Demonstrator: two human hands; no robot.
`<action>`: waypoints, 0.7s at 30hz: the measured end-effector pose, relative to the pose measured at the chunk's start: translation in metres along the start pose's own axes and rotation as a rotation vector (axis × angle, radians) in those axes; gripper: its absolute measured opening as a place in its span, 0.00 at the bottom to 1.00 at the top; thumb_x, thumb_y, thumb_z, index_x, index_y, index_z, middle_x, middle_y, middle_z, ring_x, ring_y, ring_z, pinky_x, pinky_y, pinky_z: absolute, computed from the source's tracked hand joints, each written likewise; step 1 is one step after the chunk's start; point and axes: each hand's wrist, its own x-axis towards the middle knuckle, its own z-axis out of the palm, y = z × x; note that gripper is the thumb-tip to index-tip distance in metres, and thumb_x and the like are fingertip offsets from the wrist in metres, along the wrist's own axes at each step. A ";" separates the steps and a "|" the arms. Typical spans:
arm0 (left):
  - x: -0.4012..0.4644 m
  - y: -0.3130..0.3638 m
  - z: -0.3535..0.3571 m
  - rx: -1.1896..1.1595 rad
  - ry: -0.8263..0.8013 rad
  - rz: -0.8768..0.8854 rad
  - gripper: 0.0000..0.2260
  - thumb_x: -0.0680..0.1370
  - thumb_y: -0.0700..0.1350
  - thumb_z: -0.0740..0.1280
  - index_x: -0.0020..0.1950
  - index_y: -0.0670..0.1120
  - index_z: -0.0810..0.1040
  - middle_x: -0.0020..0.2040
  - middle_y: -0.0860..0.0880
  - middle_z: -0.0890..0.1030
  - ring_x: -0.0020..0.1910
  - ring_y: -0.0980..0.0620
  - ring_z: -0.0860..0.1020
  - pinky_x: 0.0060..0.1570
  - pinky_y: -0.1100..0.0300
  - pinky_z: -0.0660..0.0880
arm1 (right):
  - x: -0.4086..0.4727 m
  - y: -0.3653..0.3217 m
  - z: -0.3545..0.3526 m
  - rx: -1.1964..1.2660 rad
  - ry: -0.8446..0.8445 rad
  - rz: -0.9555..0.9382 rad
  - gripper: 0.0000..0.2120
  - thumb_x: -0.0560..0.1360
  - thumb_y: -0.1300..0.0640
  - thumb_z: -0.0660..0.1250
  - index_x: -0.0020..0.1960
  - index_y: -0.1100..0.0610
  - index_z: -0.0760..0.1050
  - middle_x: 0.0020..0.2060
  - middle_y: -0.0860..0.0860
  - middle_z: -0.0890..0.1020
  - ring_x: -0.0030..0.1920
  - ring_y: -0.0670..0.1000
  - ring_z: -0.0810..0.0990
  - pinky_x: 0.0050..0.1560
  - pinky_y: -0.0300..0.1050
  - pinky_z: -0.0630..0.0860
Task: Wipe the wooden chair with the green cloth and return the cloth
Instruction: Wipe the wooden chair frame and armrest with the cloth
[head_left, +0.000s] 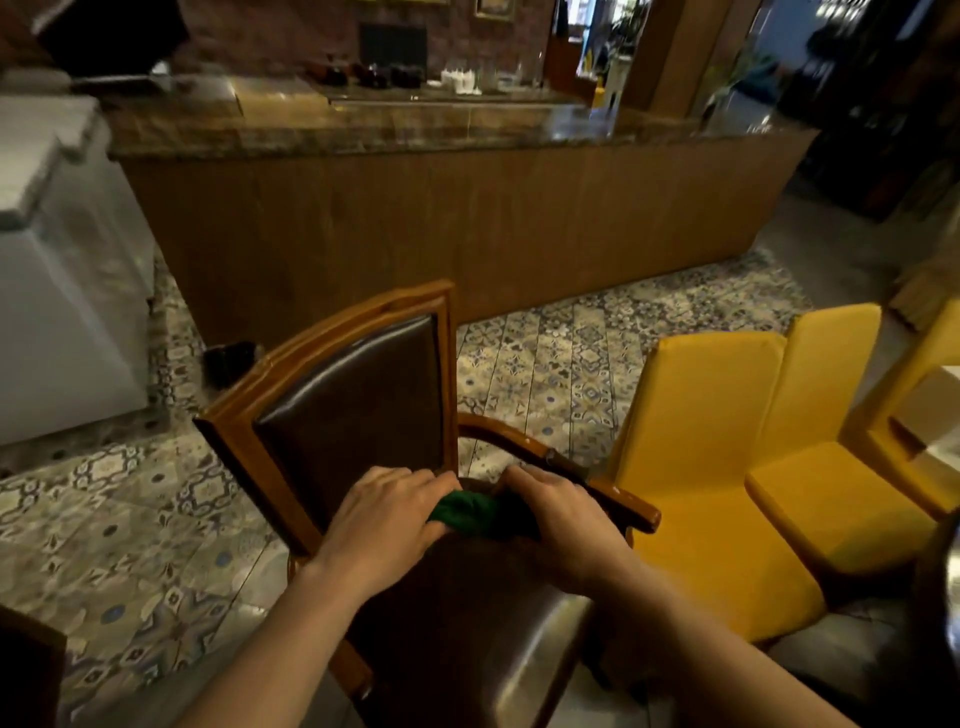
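Note:
The wooden chair (234, 421) stands right below me, with a brown leather back pad and a brown leather seat. A bunched green cloth (465, 512) lies at the back of the seat, where seat and backrest meet. My left hand (384, 519) rests on the cloth's left side, fingers curled over it. My right hand (558, 519) covers the cloth's right side, beside the chair's right armrest (618, 493). Both hands press on the cloth; only its middle shows between them.
Two yellow upholstered chairs (717, 467) stand close on the right. A long wooden counter with a dark stone top (415, 208) runs across ahead. A white cabinet (57, 312) is on the left. The floor has patterned tiles (561, 364).

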 end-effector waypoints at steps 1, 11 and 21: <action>0.010 -0.001 -0.007 0.011 0.014 0.012 0.17 0.77 0.53 0.69 0.64 0.60 0.70 0.53 0.60 0.79 0.54 0.57 0.77 0.62 0.54 0.70 | 0.006 0.000 -0.007 -0.014 0.020 -0.001 0.21 0.72 0.51 0.74 0.60 0.44 0.69 0.57 0.44 0.77 0.54 0.49 0.78 0.49 0.45 0.77; 0.077 0.003 -0.009 0.008 0.042 0.077 0.17 0.76 0.52 0.70 0.63 0.60 0.70 0.52 0.59 0.79 0.53 0.55 0.77 0.59 0.54 0.70 | 0.025 0.028 -0.033 -0.078 0.142 0.079 0.17 0.73 0.48 0.71 0.55 0.45 0.66 0.50 0.45 0.75 0.47 0.50 0.75 0.40 0.45 0.72; 0.143 0.020 0.077 -0.046 -0.059 0.023 0.17 0.76 0.52 0.70 0.63 0.59 0.70 0.59 0.58 0.79 0.58 0.55 0.77 0.59 0.55 0.70 | 0.048 0.126 -0.005 -0.091 0.065 0.148 0.17 0.73 0.46 0.71 0.58 0.45 0.68 0.55 0.44 0.75 0.52 0.49 0.73 0.43 0.47 0.75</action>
